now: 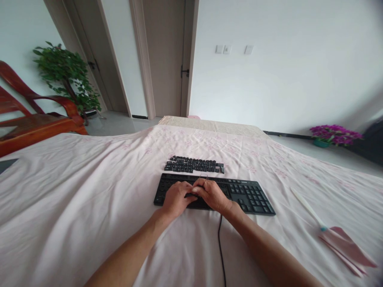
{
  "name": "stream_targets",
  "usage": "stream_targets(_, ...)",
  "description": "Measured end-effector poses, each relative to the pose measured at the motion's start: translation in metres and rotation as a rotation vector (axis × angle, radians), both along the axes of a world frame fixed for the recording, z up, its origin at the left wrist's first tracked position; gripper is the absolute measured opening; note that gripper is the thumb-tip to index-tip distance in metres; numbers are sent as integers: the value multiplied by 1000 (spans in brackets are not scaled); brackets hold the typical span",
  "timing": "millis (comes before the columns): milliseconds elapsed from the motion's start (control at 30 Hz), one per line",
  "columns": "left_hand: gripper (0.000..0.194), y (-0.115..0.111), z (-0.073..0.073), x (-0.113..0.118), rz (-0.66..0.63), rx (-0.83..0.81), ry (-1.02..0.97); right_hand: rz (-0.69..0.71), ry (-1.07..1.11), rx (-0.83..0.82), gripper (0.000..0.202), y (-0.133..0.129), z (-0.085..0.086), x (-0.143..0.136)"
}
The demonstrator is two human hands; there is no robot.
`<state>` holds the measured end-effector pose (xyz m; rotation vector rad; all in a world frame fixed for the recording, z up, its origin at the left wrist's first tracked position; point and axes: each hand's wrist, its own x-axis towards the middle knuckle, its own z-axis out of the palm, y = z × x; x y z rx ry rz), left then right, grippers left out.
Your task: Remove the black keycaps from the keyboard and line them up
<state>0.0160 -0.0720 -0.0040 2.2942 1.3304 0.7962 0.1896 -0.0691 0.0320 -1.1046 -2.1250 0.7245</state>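
A black keyboard [253, 195] lies on the cloth-covered surface, many keycaps gone from its left and middle parts while the right-hand keys are in place. Over its middle, my left hand [178, 196] is closed, thumb and fingers pinched close to the other hand; what it holds is hidden. My right hand [212, 193] is closed too, with the thin loops of a wire keycap puller [204, 175] sticking up from its fingers. Beyond the keyboard, several loose black keycaps [194, 164] lie in rows.
A black cable [220, 247] runs from the keyboard toward me. On the right of the pale pink floral cloth [89, 191] lies a white-handled duster with pink flaps [344, 243]. A wooden chair [60, 107] stands at left, and purple flowers [336, 133] at right.
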Motion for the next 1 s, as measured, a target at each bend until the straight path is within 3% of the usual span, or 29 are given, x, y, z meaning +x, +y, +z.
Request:
stream_targets(167, 9, -4, -2, 5, 24, 75, 28, 55, 96, 206, 23, 2, -20, 1)
stream_targets(267, 14, -7, -2, 6, 20, 108, 23, 78, 170, 274, 21, 0, -28, 3)
stream_targets(500, 3, -6, -3, 8, 4, 37, -181, 25, 274, 341, 21, -1, -26, 3)
stream_targets(800, 36, 2, -7, 6, 94, -144, -509, 47, 64, 537, 28, -7, 3, 1)
stream_targets(1000, 48, 3, -9, 6, 160, -152, -641, -170, -274, 307, 23, 0, 3, -2)
